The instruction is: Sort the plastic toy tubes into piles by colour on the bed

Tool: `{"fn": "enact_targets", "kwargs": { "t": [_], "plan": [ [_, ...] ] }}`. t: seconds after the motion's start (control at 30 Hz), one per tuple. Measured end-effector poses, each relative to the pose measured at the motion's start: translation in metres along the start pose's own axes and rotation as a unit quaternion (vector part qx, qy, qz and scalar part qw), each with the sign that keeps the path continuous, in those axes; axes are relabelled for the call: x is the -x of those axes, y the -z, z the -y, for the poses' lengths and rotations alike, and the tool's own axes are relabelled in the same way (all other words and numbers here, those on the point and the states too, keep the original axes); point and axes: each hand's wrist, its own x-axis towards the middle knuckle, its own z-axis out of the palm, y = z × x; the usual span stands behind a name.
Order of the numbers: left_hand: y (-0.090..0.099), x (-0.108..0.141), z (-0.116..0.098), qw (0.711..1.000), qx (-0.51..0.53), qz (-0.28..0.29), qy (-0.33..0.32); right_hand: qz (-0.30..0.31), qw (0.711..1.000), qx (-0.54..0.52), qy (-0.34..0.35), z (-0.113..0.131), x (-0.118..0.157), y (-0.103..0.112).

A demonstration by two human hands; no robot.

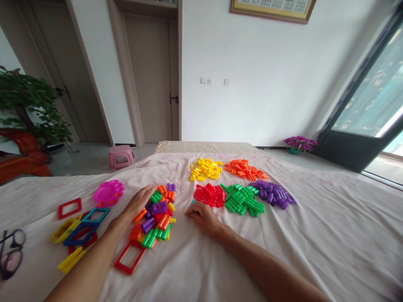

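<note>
My left hand [140,202] lies along the left edge of a mixed pile of plastic pieces [157,209], fingers stretched forward beside the green and orange ones. To the right, my right hand [202,216] is curled on the cloth, just below the red pile [210,195]; a bit of teal shows at its fingertips, too small to name. Beyond it are a yellow pile [206,168] and an orange pile [245,169]. A green pile [244,199] and a purple pile [273,193] sit to the right of the red one.
A red square frame [117,265] lies below the mixed pile. Blue frames [96,215], yellow pieces [66,229], a pink flower-shaped tray [108,191] and glasses [11,251] are on the left of the cloth [283,260]. A pink stool [122,157] stands behind.
</note>
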Motion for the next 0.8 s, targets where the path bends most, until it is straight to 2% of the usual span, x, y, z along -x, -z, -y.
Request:
{"fn": "enact_targets", "kwargs": {
  "t": [0.1,0.23,0.37,0.47,0.6,0.73,0.8],
  "plan": [
    [-0.005,-0.020,-0.007,0.999,-0.017,0.036,-0.007,0.000,1.000,-0.001,0.002,-0.001,0.000,0.001],
    [-0.024,-0.041,-0.022,0.996,-0.036,0.070,-0.038,0.003,1.000,-0.006,0.007,-0.003,0.000,0.001],
    [-0.046,-0.043,-0.035,0.990,-0.055,0.101,-0.080,0.004,1.000,-0.021,0.002,-0.004,0.000,0.002],
    [-0.054,-0.034,-0.040,0.985,-0.061,0.128,-0.100,0.005,1.000,-0.026,-0.001,-0.003,0.000,0.003],
    [-0.050,-0.017,-0.049,0.977,-0.056,0.174,-0.107,0.012,0.999,-0.036,-0.008,0.000,-0.002,0.003],
    [-0.036,-0.002,-0.059,0.970,-0.015,0.235,-0.057,0.013,0.999,-0.043,-0.021,0.003,-0.002,0.003],
    [-0.027,0.003,-0.058,0.973,0.018,0.229,-0.034,0.013,0.999,-0.043,-0.021,0.004,-0.002,0.004]
  ]
}}
